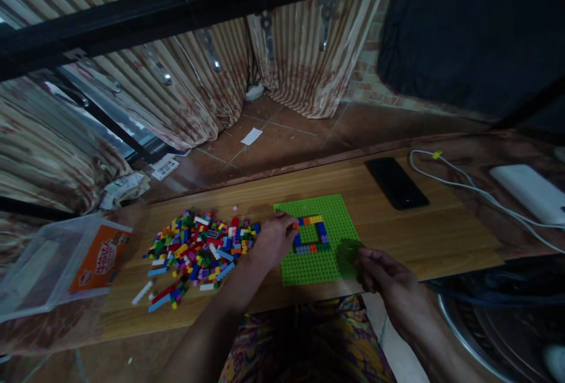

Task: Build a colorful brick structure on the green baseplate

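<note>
Head view, looking down on a wooden table [441,236]. Left hand [274,237] planted at the left edge of the green baseplate [333,209], fingers curled, tips pinching a small orange brick [295,226] right against the left side of the brick frame [311,234]. Frame standing as a low square ring of blue, orange, yellow and purple pieces, near the middle of the plate, green showing through its centre. Right hand [385,280] low at the near right corner of the plate, fingers loosely bent around the edge there; hard to make out in the dim light whether anything small sits in it, cannot tell. Off to the left, just beside the left hand, a wide loose pile of coloured bricks [198,249] spread over the table. Further left, a clear plastic tub [39,271] with an orange label, tipped on its side. Far right of the plate, well apart, a black phone [396,183] lying flat. Beyond that, a white cable [477,192] running to the right past a white power bank [529,192].
</note>
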Motion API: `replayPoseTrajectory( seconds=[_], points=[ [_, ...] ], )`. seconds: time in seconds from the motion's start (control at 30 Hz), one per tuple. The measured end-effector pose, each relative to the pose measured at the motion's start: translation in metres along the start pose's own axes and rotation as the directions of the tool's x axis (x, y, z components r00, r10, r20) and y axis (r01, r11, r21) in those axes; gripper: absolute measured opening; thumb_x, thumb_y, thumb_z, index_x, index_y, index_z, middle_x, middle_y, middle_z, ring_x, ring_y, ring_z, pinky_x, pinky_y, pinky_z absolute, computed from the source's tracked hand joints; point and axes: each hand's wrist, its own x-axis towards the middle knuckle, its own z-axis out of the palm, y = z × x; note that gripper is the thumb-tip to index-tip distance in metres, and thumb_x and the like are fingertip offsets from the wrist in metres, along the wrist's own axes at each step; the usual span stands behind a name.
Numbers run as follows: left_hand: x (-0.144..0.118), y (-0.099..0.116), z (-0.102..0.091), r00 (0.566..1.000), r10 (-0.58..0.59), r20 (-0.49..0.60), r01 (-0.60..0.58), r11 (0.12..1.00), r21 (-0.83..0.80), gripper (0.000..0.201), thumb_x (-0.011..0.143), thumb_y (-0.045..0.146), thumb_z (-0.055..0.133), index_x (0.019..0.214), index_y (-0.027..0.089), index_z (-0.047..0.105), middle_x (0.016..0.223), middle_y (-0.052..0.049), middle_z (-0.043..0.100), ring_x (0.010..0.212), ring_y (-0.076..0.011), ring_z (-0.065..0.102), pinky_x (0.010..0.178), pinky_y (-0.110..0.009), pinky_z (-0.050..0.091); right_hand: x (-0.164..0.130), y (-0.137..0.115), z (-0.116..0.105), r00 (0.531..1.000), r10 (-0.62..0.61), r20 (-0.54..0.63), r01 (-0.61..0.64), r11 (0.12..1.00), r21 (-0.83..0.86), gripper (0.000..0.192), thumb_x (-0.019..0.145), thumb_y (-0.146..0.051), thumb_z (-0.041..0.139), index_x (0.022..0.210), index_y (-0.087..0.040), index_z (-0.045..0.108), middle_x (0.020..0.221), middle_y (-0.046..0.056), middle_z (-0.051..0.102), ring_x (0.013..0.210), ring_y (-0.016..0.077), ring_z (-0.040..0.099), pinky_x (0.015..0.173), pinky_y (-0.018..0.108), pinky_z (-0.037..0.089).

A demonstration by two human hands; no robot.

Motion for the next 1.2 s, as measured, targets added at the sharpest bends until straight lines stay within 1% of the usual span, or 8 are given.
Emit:
replayPoseTrajectory(
  seconds=[0.33, 0.43, 0.53, 0.63, 0.73, 0.83, 1.0, 1.2],
  points=[
    [-0.003, 0.001, 0.002, 0.997, -0.046, -0.061, 0.047, 0.999, 0.004, 0.016, 0.083, 0.013, 0.055, 0.087, 0.019, 0.069, 0.086, -0.003, 0.067, 0.077, -0.0142, 0.063, 0.076, -0.025, 0.049, 0.001, 0.0, -0.001, 0.999, -0.012, 0.034, 0.013, 0.999, -0.038, 0.041, 0.071, -0.045, 0.075, 0.099, -0.017, 0.064, 0.066, -0.002, 0.061, 0.049, 0.0073, 0.042, 0.046, 0.021, 0.033],
    [-0.006, 0.001, 0.0, 0.988, -0.112, -0.106, 0.111, 0.994, -0.016, 0.022, 0.084, 0.01, 0.049, 0.09, 0.02, 0.068, 0.087, -0.003, 0.069, 0.079, -0.0142, 0.064, 0.077, -0.025, 0.049, -0.003, -0.004, 0.004, 0.998, -0.062, -0.002, 0.061, 0.988, -0.144, 0.042, 0.071, -0.048, 0.073, 0.099, -0.017, 0.065, 0.07, 0.001, 0.064, 0.054, 0.0111, 0.049, 0.049, 0.023, 0.038],
    [-0.01, 0.001, 0.0, 0.972, -0.196, -0.131, 0.186, 0.979, -0.08, 0.024, 0.084, 0.01, 0.048, 0.093, 0.019, 0.068, 0.084, -0.003, 0.07, 0.075, -0.0138, 0.064, 0.072, -0.024, 0.049, -0.006, -0.011, 0.02, 0.983, -0.182, 0.029, 0.182, 0.934, -0.309, 0.036, 0.075, -0.048, 0.068, 0.096, -0.019, 0.068, 0.086, 0.005, 0.07, 0.075, 0.0189, 0.062, 0.064, 0.029, 0.047],
    [-0.011, 0.001, 0.002, 0.956, -0.261, -0.135, 0.244, 0.961, -0.13, 0.023, 0.083, 0.011, 0.048, 0.093, 0.018, 0.068, 0.076, -0.002, 0.069, 0.069, -0.0134, 0.063, 0.067, -0.023, 0.049, -0.002, -0.021, 0.045, 0.92, -0.331, 0.208, 0.389, 0.826, -0.407, 0.029, 0.084, -0.044, 0.059, 0.099, -0.022, 0.069, 0.099, 0.007, 0.071, 0.092, 0.0227, 0.064, 0.079, 0.033, 0.049],
    [-0.009, 0.0, 0.005, 0.944, -0.298, -0.144, 0.275, 0.948, -0.158, 0.022, 0.084, 0.013, 0.048, 0.091, 0.018, 0.068, 0.07, 0.0, 0.067, 0.067, -0.0131, 0.063, 0.066, -0.023, 0.049, 0.012, -0.028, 0.072, 0.802, -0.467, 0.373, 0.597, 0.642, -0.481, 0.027, 0.09, -0.036, 0.049, 0.102, -0.022, 0.069, 0.101, 0.008, 0.07, 0.091, 0.0213, 0.064, 0.082, 0.033, 0.049],
    [-0.007, -0.002, 0.007, 0.939, -0.309, -0.15, 0.284, 0.944, -0.171, 0.02, 0.083, 0.013, 0.05, 0.092, 0.018, 0.068, 0.073, -0.001, 0.069, 0.07, -0.0137, 0.064, 0.07, -0.025, 0.051, 0.032, -0.032, 0.094, 0.732, -0.497, 0.467, 0.678, 0.465, -0.568, 0.028, 0.092, -0.026, 0.044, 0.103, -0.02, 0.068, 0.099, 0.008, 0.069, 0.09, 0.0198, 0.064, 0.082, 0.032, 0.047],
    [-0.008, -0.002, 0.009, 0.933, -0.323, -0.157, 0.289, 0.935, -0.206, 0.022, 0.081, 0.01, 0.052, 0.093, 0.017, 0.068, 0.089, -0.004, 0.073, 0.083, -0.0154, 0.067, 0.081, -0.028, 0.053, 0.049, -0.03, 0.109, 0.708, -0.424, 0.565, 0.688, 0.237, -0.686, 0.025, 0.09, -0.018, 0.047, 0.095, -0.02, 0.071, 0.094, 0.006, 0.069, 0.086, 0.0189, 0.062, 0.079, 0.029, 0.044],
    [-0.011, 0.001, 0.015, 0.911, -0.36, -0.201, 0.302, 0.915, -0.268, 0.024, 0.08, 0.008, 0.054, 0.098, 0.017, 0.067, 0.097, -0.005, 0.073, 0.091, -0.0158, 0.068, 0.087, -0.029, 0.053, 0.049, -0.026, 0.113, 0.713, -0.394, 0.58, 0.673, 0.155, -0.723, 0.025, 0.09, -0.018, 0.047, 0.088, -0.021, 0.071, 0.088, 0.004, 0.068, 0.079, 0.0167, 0.061, 0.072, 0.027, 0.041]
  ],
)
